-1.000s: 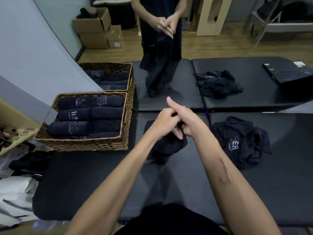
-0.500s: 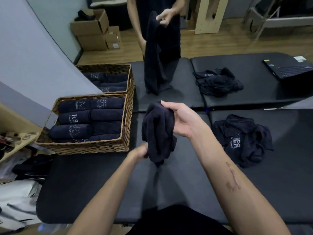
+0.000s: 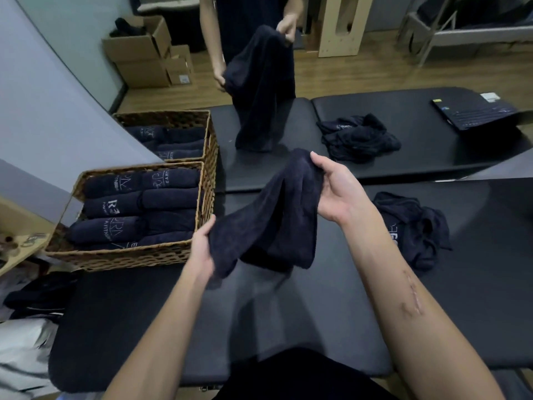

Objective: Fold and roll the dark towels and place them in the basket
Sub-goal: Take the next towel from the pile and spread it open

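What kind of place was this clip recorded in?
Probably a gym or massage studio's back room: black padded tables, wicker baskets packed with logo-printed rolled towels, and cardboard boxes on a wooden floor.

Pale logo letters "RE" on a rolled towel [image 3: 115, 207] in the basket [image 3: 206, 197]; smaller print unreadable

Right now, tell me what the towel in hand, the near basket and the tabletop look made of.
Towel: dark navy terry cloth by its fuzzy matte nap, draping limp between left hand and right hand.
Basket: woven wicker or rattan, shown by tan plaited strands.
Tabletop: black padded vinyl or leather, probably, with a smooth faint sheen.
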